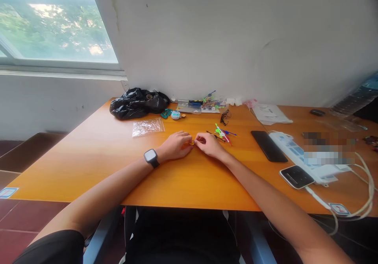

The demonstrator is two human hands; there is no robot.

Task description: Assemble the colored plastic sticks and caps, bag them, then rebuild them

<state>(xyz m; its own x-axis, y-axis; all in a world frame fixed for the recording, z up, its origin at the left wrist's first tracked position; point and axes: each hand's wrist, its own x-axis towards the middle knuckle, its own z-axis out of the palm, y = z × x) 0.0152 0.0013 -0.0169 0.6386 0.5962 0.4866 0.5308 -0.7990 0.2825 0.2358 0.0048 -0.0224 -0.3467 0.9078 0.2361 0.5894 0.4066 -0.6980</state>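
We see a small yellow piece [192, 142] between the two hands, just above or on the wooden table [177, 185]; we cannot tell which. The left hand [176, 144] has its fingers bent narrow and holds this piece at the fingertips. The right hand [209, 144] is also narrow, thumb and forefinger close together beside the piece, but we cannot tell if it grips it too. Near the right hand lie coloured plastic sticks [223, 134], crossing each other. Beyond the left hand we find a clear plastic bag [148, 128], lying flat, and behind it a black bag [136, 104]. Farther right, we notice a dark phone [268, 146] beside a white power strip [291, 148].
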